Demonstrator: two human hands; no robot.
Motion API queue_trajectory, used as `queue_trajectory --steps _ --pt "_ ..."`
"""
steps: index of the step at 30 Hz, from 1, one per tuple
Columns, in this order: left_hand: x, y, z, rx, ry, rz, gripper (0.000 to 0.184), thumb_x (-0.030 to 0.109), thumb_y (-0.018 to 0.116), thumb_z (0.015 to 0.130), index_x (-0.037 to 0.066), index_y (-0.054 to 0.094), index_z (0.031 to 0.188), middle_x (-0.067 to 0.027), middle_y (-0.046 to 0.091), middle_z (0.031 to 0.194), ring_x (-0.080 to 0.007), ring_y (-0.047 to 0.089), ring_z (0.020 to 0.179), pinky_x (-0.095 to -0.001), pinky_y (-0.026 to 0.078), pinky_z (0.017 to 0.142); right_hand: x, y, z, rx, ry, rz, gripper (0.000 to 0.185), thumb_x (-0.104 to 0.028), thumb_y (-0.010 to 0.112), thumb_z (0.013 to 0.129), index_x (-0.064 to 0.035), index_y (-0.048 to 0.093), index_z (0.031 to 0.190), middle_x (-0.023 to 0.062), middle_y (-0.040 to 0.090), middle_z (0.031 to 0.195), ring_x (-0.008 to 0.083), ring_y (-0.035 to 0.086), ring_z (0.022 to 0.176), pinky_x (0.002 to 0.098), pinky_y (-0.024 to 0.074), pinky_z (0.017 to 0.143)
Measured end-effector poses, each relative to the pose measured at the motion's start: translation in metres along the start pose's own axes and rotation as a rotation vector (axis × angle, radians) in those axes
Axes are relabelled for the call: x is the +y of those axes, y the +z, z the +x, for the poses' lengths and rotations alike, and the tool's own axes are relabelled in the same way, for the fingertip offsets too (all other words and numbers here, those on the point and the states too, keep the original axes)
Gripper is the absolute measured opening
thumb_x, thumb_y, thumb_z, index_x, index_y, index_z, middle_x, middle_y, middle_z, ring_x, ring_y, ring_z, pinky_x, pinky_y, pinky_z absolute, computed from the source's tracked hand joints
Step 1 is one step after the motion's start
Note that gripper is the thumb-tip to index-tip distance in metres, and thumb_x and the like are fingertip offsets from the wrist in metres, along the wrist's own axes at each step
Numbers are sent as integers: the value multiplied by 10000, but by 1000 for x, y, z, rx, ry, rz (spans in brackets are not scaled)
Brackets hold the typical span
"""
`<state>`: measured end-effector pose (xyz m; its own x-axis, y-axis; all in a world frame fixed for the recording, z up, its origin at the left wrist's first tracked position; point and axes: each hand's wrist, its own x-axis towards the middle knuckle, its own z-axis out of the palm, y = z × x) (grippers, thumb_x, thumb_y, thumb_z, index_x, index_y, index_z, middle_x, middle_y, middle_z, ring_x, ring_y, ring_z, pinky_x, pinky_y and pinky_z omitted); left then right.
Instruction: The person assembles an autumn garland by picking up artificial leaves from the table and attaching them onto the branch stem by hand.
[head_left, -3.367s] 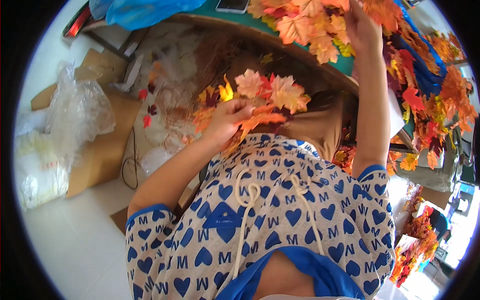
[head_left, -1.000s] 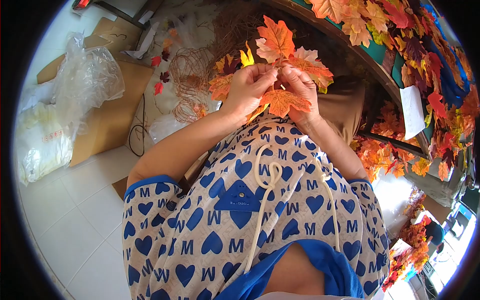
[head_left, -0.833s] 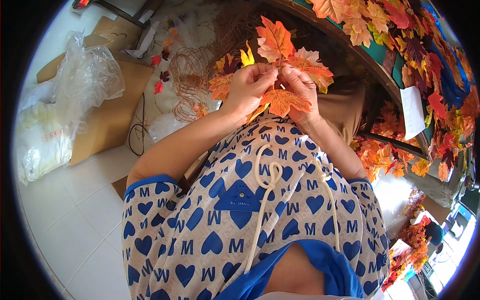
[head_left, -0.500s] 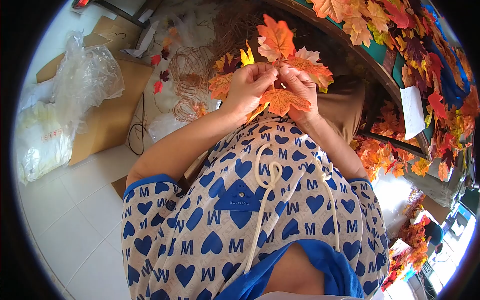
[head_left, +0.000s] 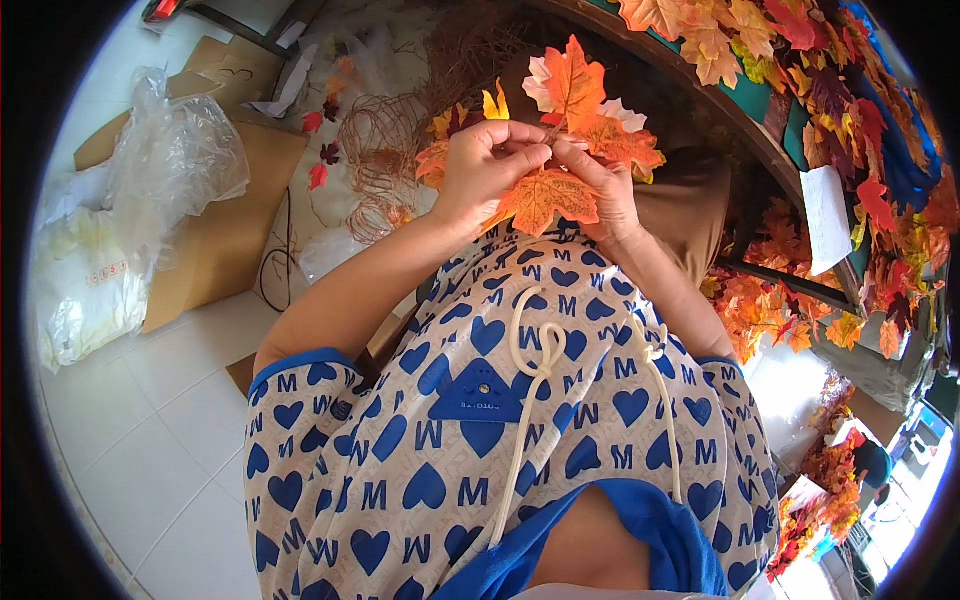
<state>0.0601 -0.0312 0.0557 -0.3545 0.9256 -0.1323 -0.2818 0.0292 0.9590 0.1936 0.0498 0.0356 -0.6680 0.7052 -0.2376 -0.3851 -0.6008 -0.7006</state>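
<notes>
In front of my torso, both hands pinch the thin brown stem of an artificial maple leaf garland. My left hand is closed, thumb against forefinger, at the stem. Close beside it, my right hand is also closed, its thumb and fingertips on the stem. Orange leaves fan out above and to the right of the fingers, with pale undersides showing. One orange leaf hangs below between the hands. Yellow and dark red leaves show behind my left hand. The exact grip point is partly hidden by the fingers.
Heaps of artificial autumn leaves lie on the table at upper right, with a white paper at its edge. On the left stand a cardboard box and clear plastic bags. Loops of brown stem lie on the floor.
The leaves between my hands have turned: the top leaf has shifted right and the lower leaf now faces up more broadly. My fingers have moved slightly along the stem.
</notes>
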Motion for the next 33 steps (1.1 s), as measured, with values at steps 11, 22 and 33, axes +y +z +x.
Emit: queue_trajectory --steps 11,22,33 --pt "-12 1 0 46 56 -58 234 40 667 810 -47 637 1025 -81 650 899 -100 595 777 -217 493 733 2 0 -2 36 17 -56 302 -35 686 787 -22 549 1056 60 604 1000 160 597 917 306 486 837" --pt "1 -1 6 -137 100 269 261 12 602 853 -26 601 1111 -74 621 992 -107 591 857 -193 475 755 11 -34 12 -78 46 -58 339 -98 690 794 -35 524 1083 55 583 1025 156 579 946 307 483 824" --pt "18 -2 10 -210 -120 385 324 -86 494 871 -19 526 1187 -80 577 979 -159 610 977 -221 500 826 -4 -43 26 -75 -145 -22 214 -102 595 871 -36 543 1069 44 600 982 147 581 920 314 467 792"
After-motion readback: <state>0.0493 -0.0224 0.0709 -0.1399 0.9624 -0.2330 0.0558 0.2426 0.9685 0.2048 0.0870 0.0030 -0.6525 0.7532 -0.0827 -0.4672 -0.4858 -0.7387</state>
